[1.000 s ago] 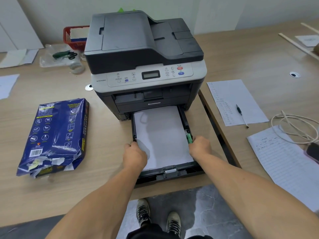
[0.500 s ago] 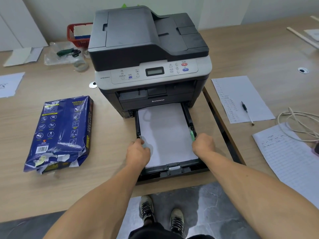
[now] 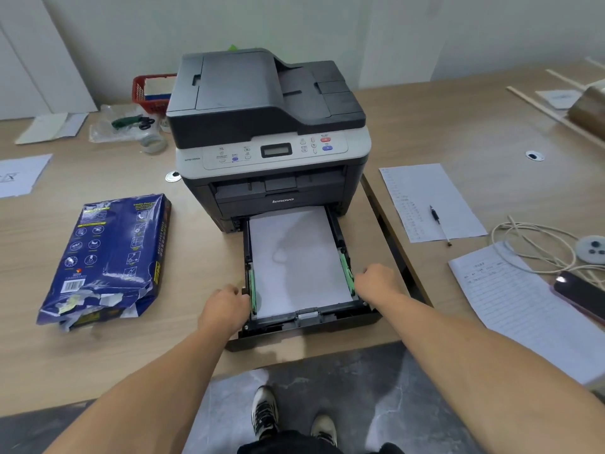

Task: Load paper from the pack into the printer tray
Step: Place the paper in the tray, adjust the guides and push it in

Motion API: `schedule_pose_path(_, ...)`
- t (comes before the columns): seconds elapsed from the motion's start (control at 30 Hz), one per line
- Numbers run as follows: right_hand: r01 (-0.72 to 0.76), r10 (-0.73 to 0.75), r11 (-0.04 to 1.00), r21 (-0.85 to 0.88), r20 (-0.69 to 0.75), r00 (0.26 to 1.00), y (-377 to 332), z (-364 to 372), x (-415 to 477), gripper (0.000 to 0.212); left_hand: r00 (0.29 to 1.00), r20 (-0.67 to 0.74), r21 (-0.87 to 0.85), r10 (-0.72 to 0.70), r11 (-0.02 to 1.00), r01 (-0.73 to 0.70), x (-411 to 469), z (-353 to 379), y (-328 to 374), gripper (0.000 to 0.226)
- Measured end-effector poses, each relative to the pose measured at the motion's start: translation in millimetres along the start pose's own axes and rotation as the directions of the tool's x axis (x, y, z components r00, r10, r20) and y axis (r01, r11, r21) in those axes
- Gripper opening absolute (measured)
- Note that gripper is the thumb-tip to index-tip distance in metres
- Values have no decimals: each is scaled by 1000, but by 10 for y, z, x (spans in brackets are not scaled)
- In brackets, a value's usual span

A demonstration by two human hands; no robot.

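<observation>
A grey and black printer [image 3: 268, 126] stands on the desk with its black paper tray [image 3: 304, 322] pulled out toward me. A white paper stack [image 3: 298, 260] lies flat in the tray between two green side guides. My left hand [image 3: 224, 309] grips the tray's left wall beside the left guide. My right hand [image 3: 378, 281] grips the right wall beside the right guide. The torn blue paper pack [image 3: 108, 257] lies on the desk to the left of the printer.
Printed sheets [image 3: 429, 201] and a pen [image 3: 437, 217] lie right of the printer, with a white cable [image 3: 537, 247] and a phone [image 3: 579, 290] further right. A red basket [image 3: 147, 93], scissors and tape sit at the back left. The desk edge runs under the tray front.
Both hands have slid outward off the paper onto the tray's side walls, and the green guides now show. The camera has tilted up and back a little.
</observation>
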State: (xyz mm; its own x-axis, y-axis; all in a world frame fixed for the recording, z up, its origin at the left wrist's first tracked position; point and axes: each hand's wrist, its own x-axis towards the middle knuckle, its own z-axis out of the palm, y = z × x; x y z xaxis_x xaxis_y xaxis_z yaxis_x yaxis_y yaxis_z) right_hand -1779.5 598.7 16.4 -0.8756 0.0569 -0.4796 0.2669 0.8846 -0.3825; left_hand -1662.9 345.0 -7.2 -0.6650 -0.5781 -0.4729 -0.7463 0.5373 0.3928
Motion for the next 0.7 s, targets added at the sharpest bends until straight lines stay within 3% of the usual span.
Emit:
schedule_pose_path(0.27, -83, 95, 972, 221, -43, 995, 255, -27, -274, 36, 991, -101, 16, -82, 996, 84, -289, 57, -218, 40)
schedule_pose_path(0.37, -122, 165, 925, 361, -90, 982, 272, 11, -355, 43, 969, -80, -127, -236, 966, 225, -331, 110, -296, 46)
schedule_pose_path(0.47, -159, 233, 862, 481, -99, 967, 255, 37, -424, 49, 922, -67, -357, -382, 872, 335, -373, 140, -316, 52)
schedule_pose_path(0.7, -129, 283, 716, 686, -117, 952, 189, 96, -487, 54, 884, -28, -669, -467, 666, 330, -429, 104, -283, 67)
